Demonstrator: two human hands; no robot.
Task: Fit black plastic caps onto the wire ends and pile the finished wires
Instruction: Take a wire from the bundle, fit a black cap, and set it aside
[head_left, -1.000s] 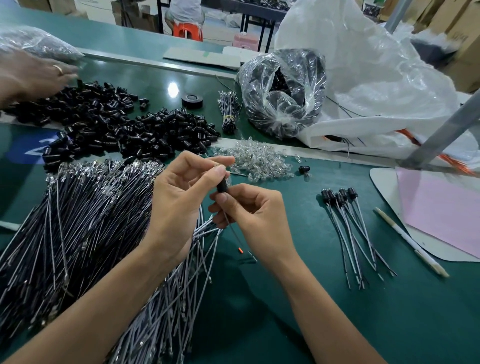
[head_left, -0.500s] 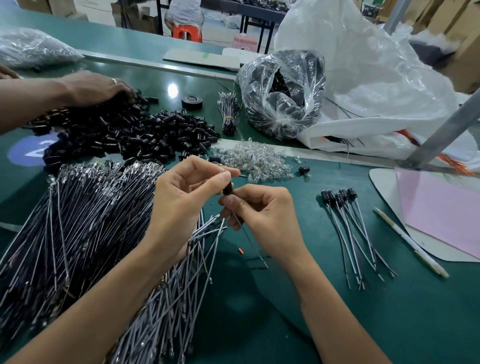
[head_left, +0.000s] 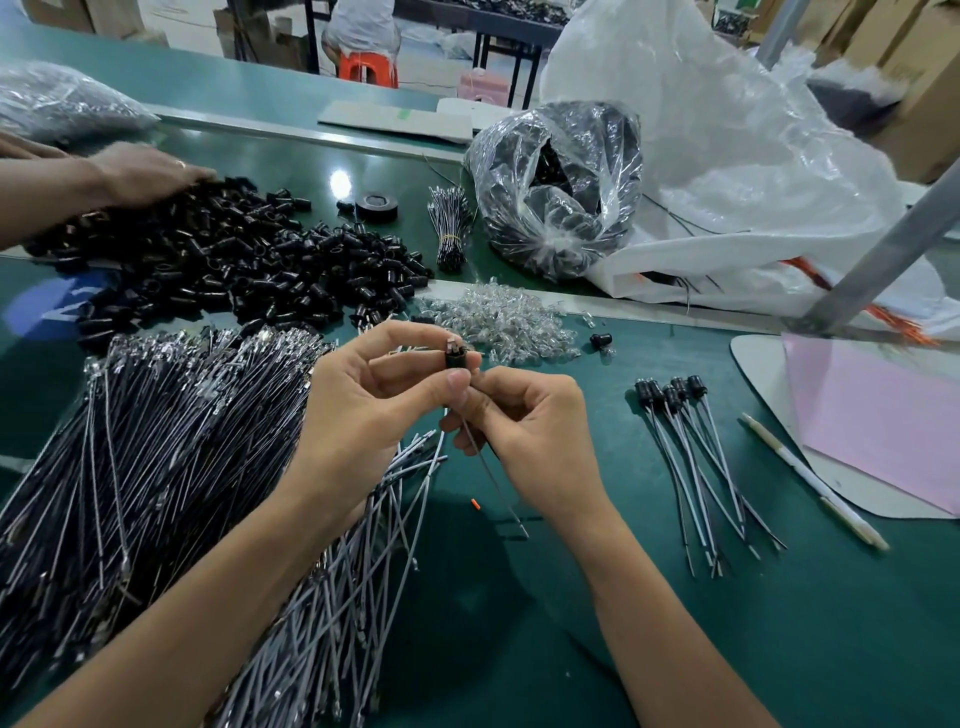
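Note:
My left hand (head_left: 363, 410) pinches a black plastic cap (head_left: 455, 359) between thumb and fingers; a metal terminal pokes out of its top. My right hand (head_left: 524, 431) pinches the thin wire (head_left: 493, 483) just below the cap, and the wire hangs down toward the mat. A big heap of uncapped wires (head_left: 156, 457) lies at the left under my left forearm. Loose black caps (head_left: 234, 270) are spread behind it. A small pile of finished capped wires (head_left: 696, 457) lies to the right.
Another person's hand (head_left: 140, 171) reaches into the caps at far left. Clear small parts (head_left: 498, 322) sit behind my hands, with one stray cap (head_left: 599, 340). A plastic bag of parts (head_left: 561, 192), a tape roll (head_left: 376, 205), a pen (head_left: 810, 478) and pink paper (head_left: 883, 415) surround the area.
The cap has slid further down the wire and the metal terminal now shows above it. The other person's hand has shifted over the cap heap.

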